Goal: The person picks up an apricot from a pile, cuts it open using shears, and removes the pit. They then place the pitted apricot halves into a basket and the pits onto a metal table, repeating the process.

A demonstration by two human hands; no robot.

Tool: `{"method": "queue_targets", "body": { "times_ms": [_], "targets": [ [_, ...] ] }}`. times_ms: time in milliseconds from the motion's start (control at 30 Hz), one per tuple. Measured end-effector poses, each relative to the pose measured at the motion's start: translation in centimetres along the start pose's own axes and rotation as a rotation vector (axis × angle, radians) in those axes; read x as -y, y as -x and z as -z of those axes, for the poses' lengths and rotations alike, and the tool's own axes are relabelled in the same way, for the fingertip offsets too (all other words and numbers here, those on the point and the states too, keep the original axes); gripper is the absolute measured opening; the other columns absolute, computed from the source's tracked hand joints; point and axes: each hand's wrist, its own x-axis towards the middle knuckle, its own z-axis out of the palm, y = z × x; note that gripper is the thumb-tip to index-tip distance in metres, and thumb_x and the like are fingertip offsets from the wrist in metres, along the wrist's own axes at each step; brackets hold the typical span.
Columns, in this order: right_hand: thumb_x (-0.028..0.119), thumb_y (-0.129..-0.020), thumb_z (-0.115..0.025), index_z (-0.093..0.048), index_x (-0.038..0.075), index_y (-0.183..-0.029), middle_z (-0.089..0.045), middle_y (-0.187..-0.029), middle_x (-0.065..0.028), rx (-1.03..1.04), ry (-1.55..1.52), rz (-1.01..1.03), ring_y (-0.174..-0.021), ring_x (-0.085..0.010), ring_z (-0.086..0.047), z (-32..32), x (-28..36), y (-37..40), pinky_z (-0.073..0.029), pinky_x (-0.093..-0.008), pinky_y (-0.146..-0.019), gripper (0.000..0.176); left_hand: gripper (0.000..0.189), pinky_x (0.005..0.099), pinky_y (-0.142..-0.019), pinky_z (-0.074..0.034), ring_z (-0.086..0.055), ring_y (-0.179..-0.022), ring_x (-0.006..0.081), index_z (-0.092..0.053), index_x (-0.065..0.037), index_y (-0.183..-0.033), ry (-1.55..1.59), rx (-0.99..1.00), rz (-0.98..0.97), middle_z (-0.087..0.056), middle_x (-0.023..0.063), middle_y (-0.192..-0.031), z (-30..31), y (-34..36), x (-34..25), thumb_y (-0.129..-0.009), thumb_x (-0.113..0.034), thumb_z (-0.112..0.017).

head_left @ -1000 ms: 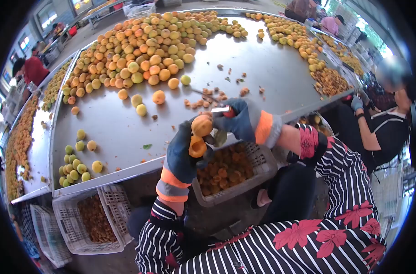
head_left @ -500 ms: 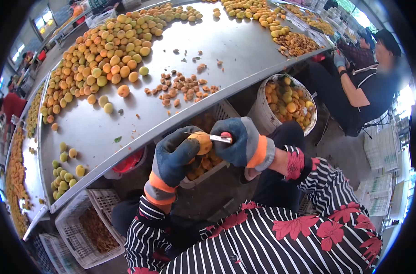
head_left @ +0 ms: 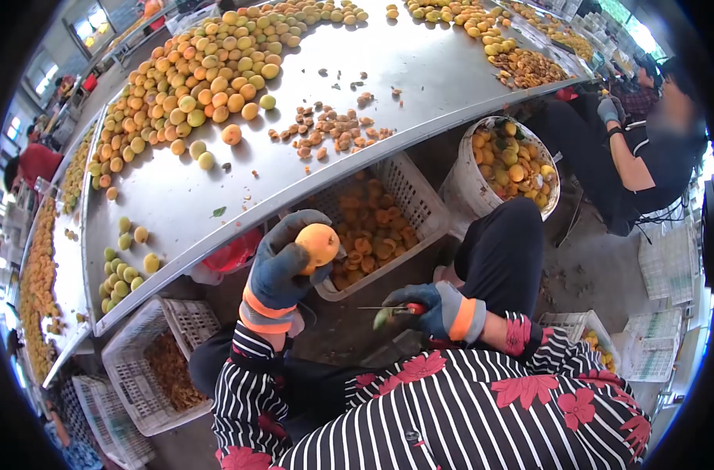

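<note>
A whole orange apricot (head_left: 318, 244) is gripped in the gloved fingers of my left hand (head_left: 277, 262), held up near the table edge. My right hand (head_left: 433, 307), gloved too, is closed around the red handle of a small knife (head_left: 414, 309) low over my lap. Its thin blade points left, seen nearly edge-on. Something small and green (head_left: 383, 317) shows by the right fingertips. Behind and below my left hand is a white plastic crate (head_left: 425, 205) with many cut apricot halves (head_left: 372, 235).
On the metal table (head_left: 325, 168) lie a large heap of apricots (head_left: 208, 78), a scatter of pits (head_left: 329, 129) and several greenish fruits (head_left: 122, 278). A white bucket (head_left: 459, 188) of apricots stands right. Another crate (head_left: 130, 372) holds brown pieces at left. A person (head_left: 639, 157) sits at right.
My right hand has drawn the knife away from the apricot, down and to the right. My left hand has turned, still holding the fruit, and the crate of halves shows more.
</note>
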Motion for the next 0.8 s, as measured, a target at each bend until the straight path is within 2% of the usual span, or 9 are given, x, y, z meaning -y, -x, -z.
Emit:
{"method": "queue_targets", "body": {
  "times_ms": [67,167,200,300,333,433,533,600,800],
  "targets": [
    [0.005,-0.084,-0.066,-0.062,0.002,-0.108,-0.07,-0.095,-0.0076,-0.117,0.007,0.015,-0.09,-0.0171,-0.067,-0.4,0.8,0.6,-0.052,-0.0303,-0.079,0.025,0.063,0.022,-0.058,-0.045,-0.059,-0.069,0.0116,-0.055,-0.001,-0.13,-0.022,-0.023,-0.009,-0.066,0.0096,-0.095,-0.9,-0.2,0.0,-0.071,-0.021,-0.064],
    [0.004,-0.08,-0.068,-0.062,0.004,-0.107,-0.07,-0.093,-0.0078,-0.219,0.19,-0.033,-0.087,-0.0175,-0.067,0.5,1.9,0.7,-0.052,-0.0304,-0.076,0.027,0.066,0.0214,-0.059,-0.045,-0.058,-0.07,0.0101,-0.054,-0.001,-0.132,-0.148,-0.107,0.033,-0.067,0.0092,-0.098,-1.2,-0.7,0.1,-0.07,-0.02,-0.064],
    [0.006,-0.084,-0.066,-0.062,0.003,-0.106,-0.069,-0.09,-0.0055,-0.227,0.218,0.017,-0.082,-0.0153,-0.066,1.0,2.0,0.5,-0.052,-0.0298,-0.073,0.023,0.061,0.0209,-0.059,-0.045,-0.057,-0.071,0.0087,-0.056,-0.001,-0.129,-0.116,-0.069,0.015,-0.068,0.0087,-0.102,-1.1,-1.1,0.3,-0.071,-0.017,-0.062],
    [0.017,-0.089,-0.067,-0.062,0.004,-0.107,-0.066,-0.084,-0.0103,-0.319,-0.103,-0.231,-0.077,-0.0108,-0.062,1.8,4.1,-0.4,-0.049,-0.0302,-0.067,0.023,0.055,0.0207,-0.06,-0.045,-0.056,-0.07,0.0084,-0.058,-0.001,-0.125,-0.138,-0.113,-0.033,-0.068,0.0079,-0.103,-1.4,-1.8,0.6,-0.072,-0.012,-0.061],
    [0.02,-0.091,-0.067,-0.063,0.004,-0.109,-0.065,-0.084,-0.0079,-0.349,-0.111,-0.188,-0.076,-0.0073,-0.059,2.1,4.7,-1.0,-0.049,-0.0266,-0.067,0.024,0.054,0.0209,-0.061,-0.046,-0.057,-0.072,0.0086,-0.058,-0.001,-0.125,-0.161,-0.125,-0.02,-0.068,0.0078,-0.104,-1.7,-2.0,0.5,-0.072,-0.011,-0.061],
    [0.019,-0.089,-0.07,-0.064,0.004,-0.11,-0.067,-0.086,-0.0057,-0.481,-0.232,0.148,-0.077,-0.0077,-0.06,2.5,7.1,-3.6,-0.05,-0.024,-0.07,0.026,0.051,0.022,-0.067,-0.049,-0.06,-0.079,0.0101,-0.059,-0.001,-0.124,-0.205,-0.137,0.015,-0.067,0.0075,-0.107,-2.1,-2.5,0.4,-0.073,-0.008,-0.062],
    [0.018,-0.088,-0.073,-0.064,0.003,-0.11,-0.068,-0.09,-0.0047,-0.464,-0.328,0.2,-0.079,-0.0092,-0.062,2.6,9.0,-5.8,-0.051,-0.0241,-0.072,0.029,0.052,0.0242,-0.077,-0.052,-0.063,-0.09,0.0128,-0.058,-0.001,-0.124,-0.227,-0.113,0.016,-0.066,0.0071,-0.11,-2.1,-2.8,0.9,-0.073,-0.008,-0.065],
    [0.017,-0.087,-0.074,-0.064,0.003,-0.111,-0.069,-0.091,-0.0051,-0.428,-0.285,0.159,-0.08,-0.0096,-0.062,2.9,9.3,-6.7,-0.052,-0.0254,-0.073,0.03,0.053,0.0259,-0.084,-0.052,-0.063,-0.098,0.0145,-0.058,0.0,-0.125,-0.283,-0.114,0.011,-0.066,0.0068,-0.112,-2.3,-2.9,1.1,-0.073,-0.008,-0.066],
    [0.018,-0.084,-0.076,-0.063,0.004,-0.106,-0.069,-0.089,-0.0074,-0.404,-0.144,0.187,-0.082,-0.0103,-0.064,2.9,9.9,-8.3,-0.053,-0.0278,-0.075,0.029,0.052,0.0268,-0.085,-0.052,-0.064,-0.098,0.0156,-0.059,0.0,-0.125,-0.296,-0.122,0.079,-0.065,0.007,-0.112,-3.7,-2.6,0.7,-0.073,-0.003,-0.066]
  ]
}}
